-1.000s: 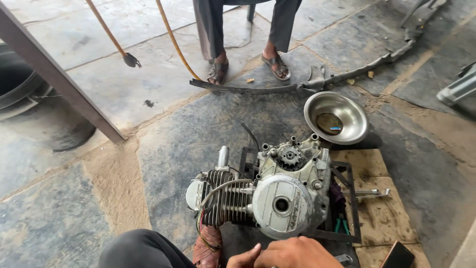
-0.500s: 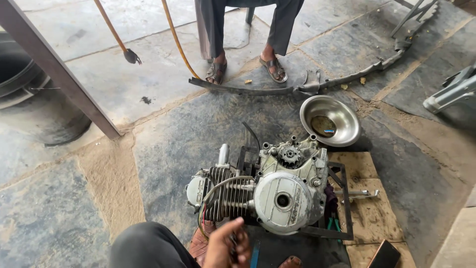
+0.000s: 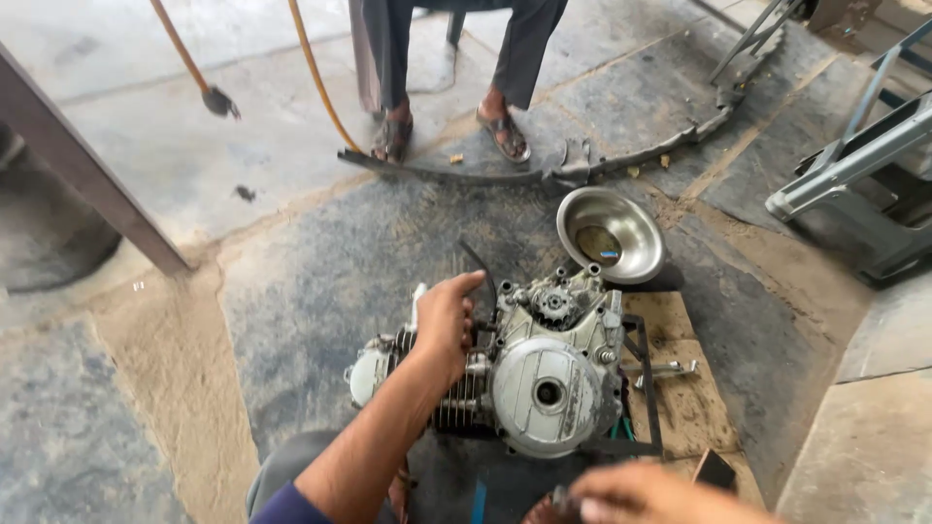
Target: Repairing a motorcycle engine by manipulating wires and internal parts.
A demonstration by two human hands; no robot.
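Observation:
A grey motorcycle engine (image 3: pixel 544 388) with a round side cover sits on a black metal stand over a wooden board on the floor. My left hand (image 3: pixel 445 325) reaches over the finned cylinder, its fingers curled on the engine's upper left side near a black cable. My right hand (image 3: pixel 646 495) is blurred at the bottom edge, close to the engine's lower front. Its fingers seem to pinch a small dark item, but the blur hides what it is.
A shiny steel bowl (image 3: pixel 612 233) lies just beyond the engine. Another person's legs in sandals (image 3: pixel 505 131) stand at the far side by a curved metal strip (image 3: pixel 544 175) and an orange hose (image 3: pixel 316 78). A metal frame (image 3: pixel 854 175) is at right, a tyre (image 3: pixel 44 243) at left.
My left hand has risen from the bottom edge up onto the engine's top left. My right hand has come into view at the bottom right. The camera has tilted slightly.

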